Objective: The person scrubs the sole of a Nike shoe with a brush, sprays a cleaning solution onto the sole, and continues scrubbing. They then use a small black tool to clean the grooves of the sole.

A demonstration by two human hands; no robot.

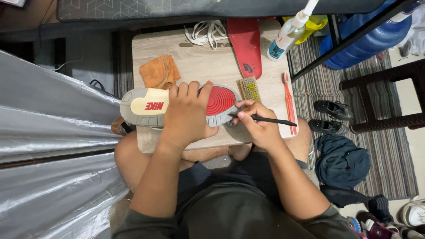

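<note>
Pinning the upturned shoe (177, 106) on the desk (203, 66) with left hand (188, 115) fingers clamped over its sole, right hand (259, 126) fingers pinching a pick (265, 119) at the toe, a slip could plausibly jab the left hand.

on a small wooden table (195, 62) across a seated person's lap, an upturned sneaker (177, 106) lies sole-up under the left hand (188, 115). the right hand (259, 124), just right of its toe, holds a thin black tool (265, 120) against the sole. behind the sneaker lies an orange cloth (159, 71); to its right, a small bristle brush (250, 88), then a toothbrush (289, 104). at the far edge lie white laces (208, 32), a red insole (246, 44) and a clear spray bottle (290, 33).
</note>
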